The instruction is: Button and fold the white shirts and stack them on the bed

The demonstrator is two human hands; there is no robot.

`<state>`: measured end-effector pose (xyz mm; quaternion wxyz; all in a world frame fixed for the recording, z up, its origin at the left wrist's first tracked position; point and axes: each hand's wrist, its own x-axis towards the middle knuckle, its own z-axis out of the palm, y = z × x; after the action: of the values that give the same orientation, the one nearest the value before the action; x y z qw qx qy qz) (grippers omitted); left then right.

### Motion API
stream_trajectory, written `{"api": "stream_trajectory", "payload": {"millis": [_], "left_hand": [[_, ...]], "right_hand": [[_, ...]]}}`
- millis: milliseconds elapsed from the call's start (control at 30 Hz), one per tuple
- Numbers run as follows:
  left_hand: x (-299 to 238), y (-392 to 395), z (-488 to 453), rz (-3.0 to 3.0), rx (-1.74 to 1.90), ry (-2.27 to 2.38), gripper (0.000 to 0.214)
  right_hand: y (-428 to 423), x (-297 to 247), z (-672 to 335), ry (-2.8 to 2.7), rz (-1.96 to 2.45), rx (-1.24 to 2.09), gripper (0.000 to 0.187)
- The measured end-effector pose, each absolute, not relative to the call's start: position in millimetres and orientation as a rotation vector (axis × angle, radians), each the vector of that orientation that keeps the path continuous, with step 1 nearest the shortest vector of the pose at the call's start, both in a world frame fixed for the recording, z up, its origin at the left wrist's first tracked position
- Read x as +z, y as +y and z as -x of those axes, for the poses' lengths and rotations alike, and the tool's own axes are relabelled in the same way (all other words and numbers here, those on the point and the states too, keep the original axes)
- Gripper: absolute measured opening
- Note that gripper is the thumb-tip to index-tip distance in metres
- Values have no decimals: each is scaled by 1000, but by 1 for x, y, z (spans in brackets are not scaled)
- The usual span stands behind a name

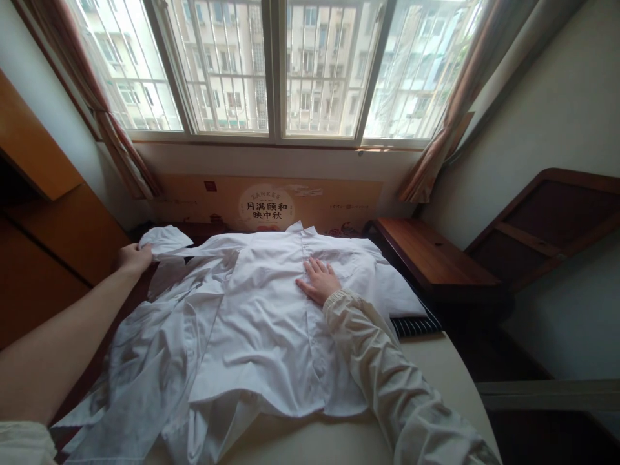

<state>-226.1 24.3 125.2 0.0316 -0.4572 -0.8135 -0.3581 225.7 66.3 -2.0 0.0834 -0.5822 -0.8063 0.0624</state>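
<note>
A white button-up shirt (261,310) lies spread front side up, its collar toward the window. My left hand (134,258) is closed on the shirt's left-hand sleeve near the cuff, pulling it out to the side. Flat on the shirt's front, beside the button placket, rests my right hand (320,281) with its fingers spread. More crumpled white cloth (150,349) lies under and to the left of the shirt; whether it is a separate garment I cannot tell. The shirt's other sleeve (400,287) lies toward the right.
Beneath the cloth is a cream, round-edged surface (445,374). A black ribbed item (416,326) shows under the right sleeve. Beyond stand a printed cardboard panel (194,200) and a barred window (276,71). Wooden furniture (436,252) is at right, an orange-brown cabinet (43,258) at left.
</note>
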Motion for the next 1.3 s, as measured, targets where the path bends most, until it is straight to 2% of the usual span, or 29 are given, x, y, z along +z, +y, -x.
{"api": "stream_trajectory", "payload": {"millis": [100, 233, 367, 533, 700, 767, 867, 1000, 1100, 1233, 1300], "left_hand": [[143, 54, 236, 1243, -967, -2643, 35], [160, 82, 216, 1546, -937, -2392, 47], [158, 89, 155, 1908, -962, -2062, 55], [125, 92, 66, 2289, -1000, -1784, 28], [67, 93, 7, 2581, -1119, -1558, 24], [44, 92, -5, 2611, -1195, -1560, 33], [15, 88, -10, 2623, -1261, -1594, 57], [-3, 77, 1, 2674, -1327, -1489, 73], [1, 72, 13, 2620, -1404, -1442, 64], [12, 78, 30, 2038, -1679, -1572, 32], [13, 84, 39, 1751, -1762, -1661, 31]], "right_hand": [[67, -4, -226, -2394, 1725, 186, 80], [67, -4, -226, -2360, 1715, 195, 77], [67, -1, -226, -2281, 1695, 252, 73], [72, -1, -233, -2026, 1609, 425, 71], [79, -6, -239, -1740, 1487, 635, 79], [83, -9, -240, -1686, 1465, 684, 76], [87, -12, -240, -1658, 1394, 732, 61], [89, -13, -240, -1686, 1335, 590, 38], [88, -14, -241, -1665, 1319, 505, 34], [89, -14, -241, -1465, 1327, 613, 39], [90, -12, -243, -1343, 1274, 657, 42]]}}
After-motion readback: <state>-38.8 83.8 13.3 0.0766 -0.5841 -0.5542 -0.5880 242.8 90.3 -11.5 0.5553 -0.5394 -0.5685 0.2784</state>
